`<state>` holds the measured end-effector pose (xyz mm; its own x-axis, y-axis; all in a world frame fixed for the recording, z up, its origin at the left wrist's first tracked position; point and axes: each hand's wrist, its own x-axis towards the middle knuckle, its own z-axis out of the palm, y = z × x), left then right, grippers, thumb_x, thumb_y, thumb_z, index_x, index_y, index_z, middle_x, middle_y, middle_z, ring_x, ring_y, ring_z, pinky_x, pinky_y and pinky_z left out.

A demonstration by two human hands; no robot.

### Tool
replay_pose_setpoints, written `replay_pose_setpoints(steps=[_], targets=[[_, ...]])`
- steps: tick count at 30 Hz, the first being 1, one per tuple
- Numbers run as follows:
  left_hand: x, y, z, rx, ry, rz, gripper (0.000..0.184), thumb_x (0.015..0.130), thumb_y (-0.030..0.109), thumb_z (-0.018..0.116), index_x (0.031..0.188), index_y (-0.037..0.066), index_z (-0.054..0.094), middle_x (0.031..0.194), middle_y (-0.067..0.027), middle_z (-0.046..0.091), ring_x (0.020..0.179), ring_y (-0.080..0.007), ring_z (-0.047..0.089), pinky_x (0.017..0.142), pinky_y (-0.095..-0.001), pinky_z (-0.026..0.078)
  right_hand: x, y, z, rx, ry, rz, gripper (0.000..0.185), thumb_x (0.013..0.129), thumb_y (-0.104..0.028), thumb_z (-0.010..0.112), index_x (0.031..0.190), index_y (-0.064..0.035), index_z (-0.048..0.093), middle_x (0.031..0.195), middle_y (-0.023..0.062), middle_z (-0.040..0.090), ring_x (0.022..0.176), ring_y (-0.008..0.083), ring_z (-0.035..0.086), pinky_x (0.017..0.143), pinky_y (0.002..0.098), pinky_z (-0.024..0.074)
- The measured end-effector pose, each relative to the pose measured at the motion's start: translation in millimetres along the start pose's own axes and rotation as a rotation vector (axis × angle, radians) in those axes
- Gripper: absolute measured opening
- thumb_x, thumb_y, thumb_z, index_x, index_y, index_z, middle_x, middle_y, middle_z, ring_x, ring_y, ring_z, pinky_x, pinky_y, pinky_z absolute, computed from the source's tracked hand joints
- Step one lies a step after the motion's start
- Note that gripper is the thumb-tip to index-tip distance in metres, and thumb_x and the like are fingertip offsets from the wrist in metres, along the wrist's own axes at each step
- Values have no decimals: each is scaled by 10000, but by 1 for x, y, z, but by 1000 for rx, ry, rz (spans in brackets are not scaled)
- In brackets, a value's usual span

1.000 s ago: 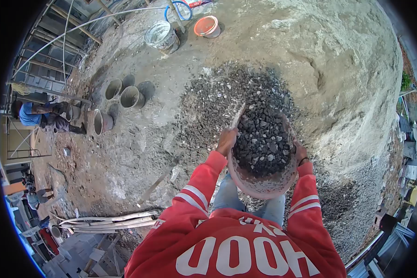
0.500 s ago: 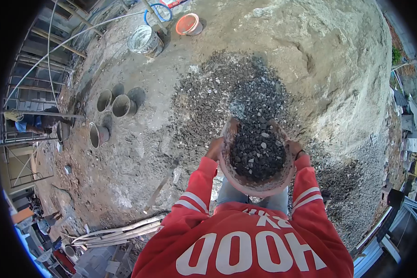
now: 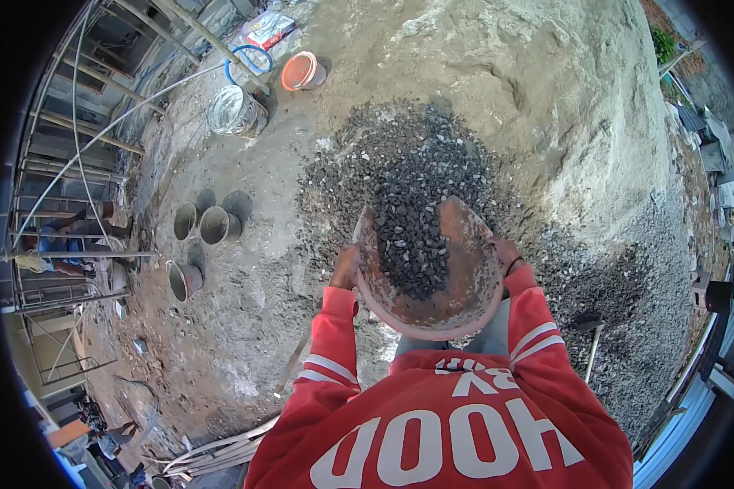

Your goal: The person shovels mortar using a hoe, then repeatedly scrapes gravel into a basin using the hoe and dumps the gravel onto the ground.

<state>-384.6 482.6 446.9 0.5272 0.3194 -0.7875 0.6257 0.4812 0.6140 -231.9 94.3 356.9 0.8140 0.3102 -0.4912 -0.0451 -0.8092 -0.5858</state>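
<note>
A worn, pinkish-red basin (image 3: 477, 281) is tilted away from me in front of my legs, its far side low over the ground. Dark crushed stone (image 3: 414, 253) runs down its left and middle part, and bare inner wall shows on the right. My left hand (image 3: 346, 267) is closed on the basin's left rim, while my right hand (image 3: 510, 256) grips the right rim; some fingers are hidden. Just beyond the far edge lies a gravel pile (image 3: 432, 155), and the stones in the basin reach toward it.
To the left stand several buckets, among them a grey bucket (image 3: 185, 280). Farther off are a whitish pail (image 3: 236, 112) and an orange bucket (image 3: 303, 72). A long-handled tool (image 3: 594, 346) lies at right. A person (image 3: 57, 244) is by the scaffolding (image 3: 81, 254) at far left.
Much of the stone has slid forward out of the basin, baring its right inner wall. The basin has shifted slightly left in view, with both hands still on it.
</note>
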Motion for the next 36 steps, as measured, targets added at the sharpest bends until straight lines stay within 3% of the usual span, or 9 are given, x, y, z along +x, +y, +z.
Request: replay_pose_setpoints(steps=[2,6,8,18,23,25,27,32,36], targets=[[-5,-20,10,-41,-16,4,186,818,182,485,783,19,566,616,-17,481,455,-113,405,402,-249,348,-16,13,-15,740,7,349,229,855,-200,571,930,-7,669,793,101,665,692,192,629,649,325,488],[-8,-43,38,-119,-90,-77,227,826,203,448,850,14,571,571,18,419,427,-94,361,379,-245,315,-22,61,-53,505,-115,-123,195,828,-131,604,888,46,659,788,75,659,660,156,619,613,293,483],[-6,-56,46,-208,-151,-187,263,826,199,428,931,4,569,531,50,347,403,-79,316,365,-248,293,-64,-7,-96,899,3,273,218,829,-154,611,877,53,659,777,82,657,644,151,608,616,278,478],[-101,-152,157,-133,100,50,238,833,223,480,866,22,603,585,-17,491,463,-124,446,414,-267,369,-116,146,-140,315,188,88,198,785,-196,649,788,2,656,682,43,608,622,153,556,595,297,440],[-194,-222,211,-457,175,167,303,836,243,542,1000,-2,608,750,-78,619,529,-154,532,472,-279,419,-201,214,-195,812,-13,274,156,771,-156,630,672,-40,598,594,11,526,506,123,479,484,308,381],[-234,-229,216,205,269,395,357,832,228,556,1081,-24,599,858,-100,647,666,-156,603,590,-285,478,-224,237,-220,886,31,268,174,773,-168,626,666,-33,599,575,14,518,493,125,476,469,303,376],[-290,-201,224,107,364,388,353,838,213,569,1088,-34,592,907,-94,650,804,-146,628,704,-275,496,-222,298,-229,868,104,238,247,784,-208,613,643,-6,587,557,32,521,502,130,499,461,303,383],[-491,-53,199,-161,568,1062,326,831,88,623,1134,-13,561,954,-66,638,855,-123,612,753,-262,504,-250,312,-265,379,302,451,353,746,-253,609,741,100,621,657,173,615,618,262,612,541,380,462],[-688,7,188,293,572,2174,767,789,423,641,1342,-17,341,1230,-192,475,1132,-327,479,954,-441,374,-248,369,-274,-153,454,409,361,748,-201,590,897,127,612,827,257,643,761,354,649,619,432,491]])
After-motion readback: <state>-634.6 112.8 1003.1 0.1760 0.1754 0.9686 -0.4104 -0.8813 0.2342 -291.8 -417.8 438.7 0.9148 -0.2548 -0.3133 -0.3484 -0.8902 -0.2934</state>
